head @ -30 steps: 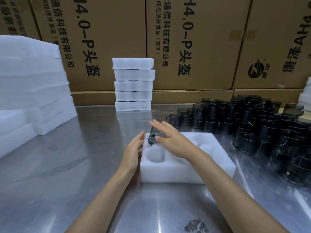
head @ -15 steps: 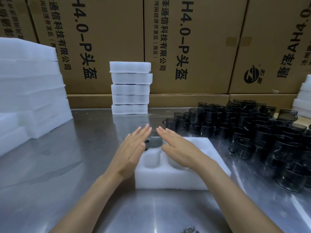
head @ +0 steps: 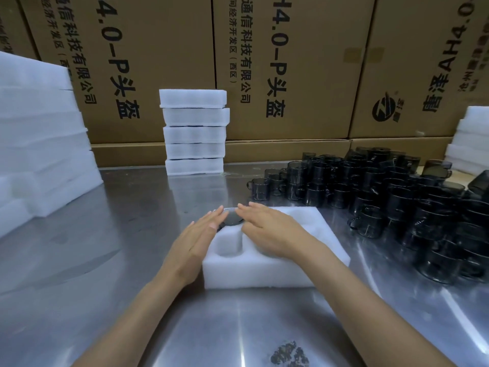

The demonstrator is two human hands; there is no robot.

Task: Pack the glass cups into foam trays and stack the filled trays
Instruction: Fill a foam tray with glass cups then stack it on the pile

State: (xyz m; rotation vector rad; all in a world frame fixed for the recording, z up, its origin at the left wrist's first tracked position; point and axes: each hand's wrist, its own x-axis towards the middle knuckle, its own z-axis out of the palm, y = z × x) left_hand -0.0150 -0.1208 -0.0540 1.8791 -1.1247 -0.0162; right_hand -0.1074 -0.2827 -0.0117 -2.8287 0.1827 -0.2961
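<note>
At the lower centre of the frame, a person's left hand (head: pixel 199 235) and right hand (head: pixel 270 230) lie flat, fingers straight and gripping nothing, over a white foam tray (head: pixel 264 271) on a brushed steel table (head: pixel 105 260). Between the fingertips a smoky dark glass cup (head: pixel 232 217) sits sunk into the tray's far left pocket, only its round rim showing. The step in hand appears to be seating this first cup, with both palms pressing it home. The round pocket nearest the camera (head: pixel 229 243) is bare (the pockets under the right hand cannot be judged). The next move likely calls for a reach to the right of the frame, where loose glass cups (head: pixel 397 197) with small handles stand crowded and stacked, smooth and fragile; one must be lifted out without knocking its neighbours. Beyond, at centre, five soft-edged trays form a stack (head: pixel 195 132), its slabs slightly offset. More foam (head: pixel 39 141) is piled at the left edge. Printed cardboard cartons (head: pixel 291 62) wall the back.
</note>
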